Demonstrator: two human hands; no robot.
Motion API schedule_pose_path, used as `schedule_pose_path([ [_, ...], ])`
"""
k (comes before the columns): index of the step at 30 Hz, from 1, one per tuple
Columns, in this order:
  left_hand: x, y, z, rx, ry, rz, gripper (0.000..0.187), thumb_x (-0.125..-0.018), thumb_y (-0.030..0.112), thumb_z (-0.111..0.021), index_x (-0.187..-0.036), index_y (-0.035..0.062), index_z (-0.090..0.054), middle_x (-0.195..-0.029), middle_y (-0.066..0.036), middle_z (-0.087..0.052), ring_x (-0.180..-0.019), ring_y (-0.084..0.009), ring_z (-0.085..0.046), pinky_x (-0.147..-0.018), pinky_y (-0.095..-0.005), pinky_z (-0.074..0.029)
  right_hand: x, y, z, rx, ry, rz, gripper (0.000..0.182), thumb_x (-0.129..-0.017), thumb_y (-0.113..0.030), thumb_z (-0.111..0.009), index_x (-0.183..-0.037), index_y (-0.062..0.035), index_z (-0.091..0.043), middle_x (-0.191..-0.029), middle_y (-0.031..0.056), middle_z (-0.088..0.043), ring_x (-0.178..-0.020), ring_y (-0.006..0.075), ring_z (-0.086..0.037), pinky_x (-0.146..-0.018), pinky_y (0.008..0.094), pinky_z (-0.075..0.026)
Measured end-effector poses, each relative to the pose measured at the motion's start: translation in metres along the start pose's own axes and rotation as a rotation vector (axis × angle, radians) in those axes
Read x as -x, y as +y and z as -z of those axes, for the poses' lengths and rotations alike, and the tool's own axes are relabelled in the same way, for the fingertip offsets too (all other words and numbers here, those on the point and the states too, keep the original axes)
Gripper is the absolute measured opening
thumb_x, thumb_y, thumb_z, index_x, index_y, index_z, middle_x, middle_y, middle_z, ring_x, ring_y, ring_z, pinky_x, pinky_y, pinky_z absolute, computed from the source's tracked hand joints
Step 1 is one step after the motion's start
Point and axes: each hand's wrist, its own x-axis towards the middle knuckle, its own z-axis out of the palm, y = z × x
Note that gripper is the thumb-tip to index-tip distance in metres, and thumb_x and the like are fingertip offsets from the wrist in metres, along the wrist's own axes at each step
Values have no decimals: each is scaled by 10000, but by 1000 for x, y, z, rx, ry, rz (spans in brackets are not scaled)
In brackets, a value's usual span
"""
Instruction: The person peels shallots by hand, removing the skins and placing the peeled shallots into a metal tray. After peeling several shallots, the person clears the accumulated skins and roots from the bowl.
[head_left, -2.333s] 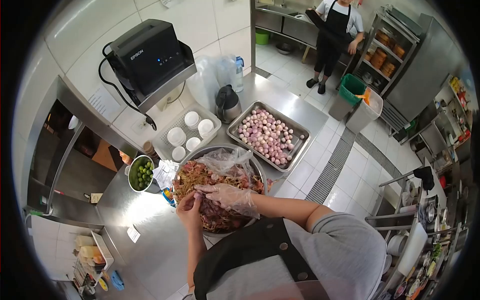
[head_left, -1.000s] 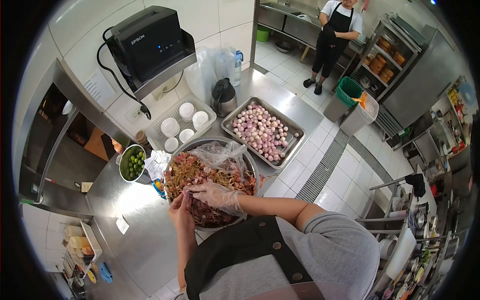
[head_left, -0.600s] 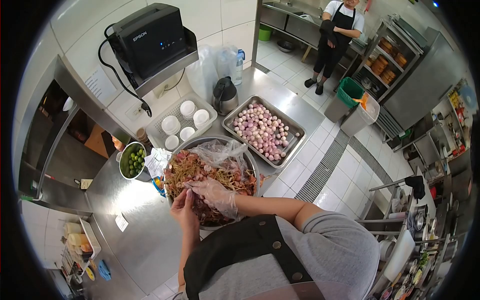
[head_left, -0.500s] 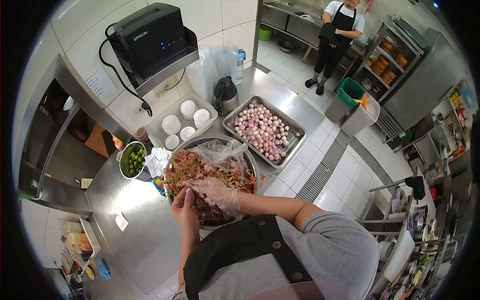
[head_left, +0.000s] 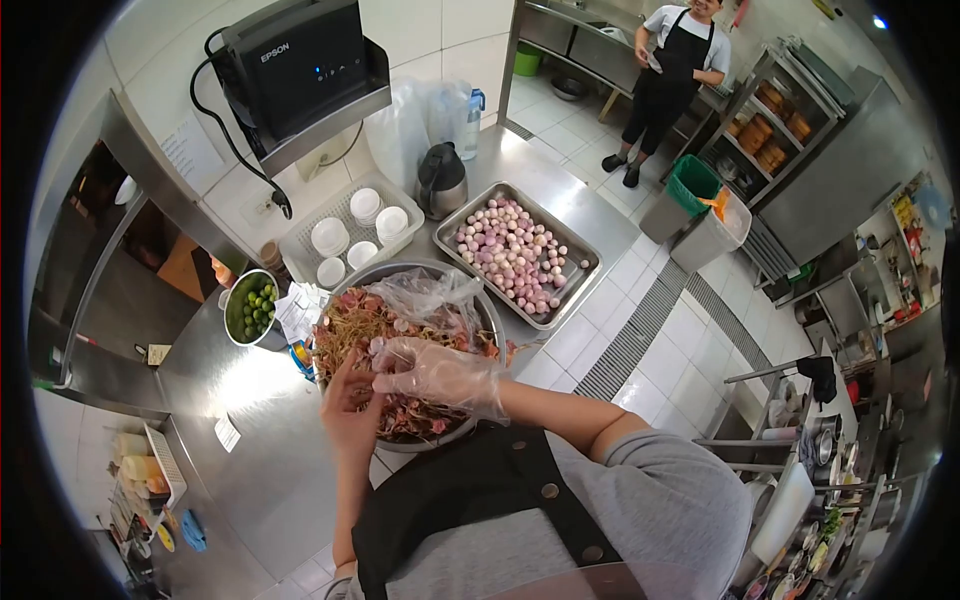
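A large metal bowl is heaped with reddish skins and stringy dry roots, with a crumpled clear plastic bag on top. Over its near side my two hands meet. My right hand, in a clear plastic glove, is closed with a small pale-pink shallot at its fingertips. Bare and curled, my left hand comes up against it from the left; what its fingers pinch is hidden. Behind the bowl, a metal tray carries many peeled shallots.
Left of the bowl stand a container of green limes and some paper slips. Behind are a basket with white cups, a thermos jug and a printer. A person in a black apron stands beyond bins.
My hands have risen slightly and the fingers have shifted around the shallot. The view has moved a little. The person in the background has parted their hands.
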Motion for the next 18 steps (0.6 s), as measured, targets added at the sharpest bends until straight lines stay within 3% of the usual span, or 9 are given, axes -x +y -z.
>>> schedule_pose_path([
  [2,-1,-11,-9,-13,-56,-40,680,-797,-114,-726,-1429,42,-530,-1016,-76,-670,-961,-136,-673,-778,-268,-586,5,3,-4,234,142,-71,357,-927,-349,-686,-1029,-14,-619,-984,137,-673,-921,235,-639,-848,366,-496],
  [6,1,-17,-20,-95,-139,-42,746,-766,-114,-762,-1448,39,-500,-1092,-90,-645,-979,-161,-682,-862,-310,-600,9,36,2,172,186,-28,322,-921,-320,-712,-1007,-20,-630,-978,103,-665,-953,181,-621,-847,344,-494],
  [8,4,-13,-26,81,-200,-62,741,-758,-118,-775,-1434,38,-514,-1184,-106,-606,-994,-179,-688,-878,-312,-600,16,42,15,-31,196,-131,298,-915,-300,-717,-1002,-26,-639,-952,87,-659,-930,174,-616,-840,336,-504],
  [9,3,-18,-23,44,-204,-84,653,-784,-116,-759,-1388,18,-550,-1226,-116,-581,-1012,-200,-693,-858,-301,-605,18,55,30,253,255,15,279,-921,-289,-707,-1007,-31,-644,-966,75,-666,-930,159,-621,-848,328,-513],
  [10,1,-23,-17,42,-190,-56,653,-784,-116,-759,-1388,18,-550,-1226,-116,-581,-1012,-200,-693,-858,-301,-605,22,57,43,145,323,-87,257,-929,-287,-699,-991,-41,-655,-973,61,-672,-933,147,-623,-858,321,-513],
  [12,-7,-34,-2,-253,-227,-233,520,-819,-103,-731,-1312,9,-609,-1245,-123,-582,-998,-211,-699,-857,-304,-604,36,52,76,78,532,-108,301,-897,-277,-727,-1053,-28,-662,-983,67,-689,-905,160,-646,-850,317,-517],
  [13,-8,-35,3,-261,-209,-192,520,-819,-103,-731,-1312,9,-609,-1245,-123,-582,-998,-211,-699,-857,-304,-604,42,44,94,278,659,-230,359,-903,-355,-699,-1061,-32,-698,-963,104,-691,-913,183,-651,-822,335,-518],
  [14,-10,-33,9,-240,-186,-134,445,-834,-88,-721,-1261,8,-639,-1229,-129,-594,-973,-209,-706,-839,-296,-605,48,51,117,347,706,-35,370,-905,-368,-688,-1026,-19,-709,-949,109,-700,-874,173,-658,-801,327,-522],
  [18,-15,-23,28,-387,-137,-45,308,-846,-32,-722,-1149,23,-707,-1116,-132,-655,-823,-183,-712,-723,-273,-585,59,65,179,175,928,-239,396,-894,-347,-705,-1104,-12,-704,-843,94,-723,-747,166,-641,-719,306,-503],
])
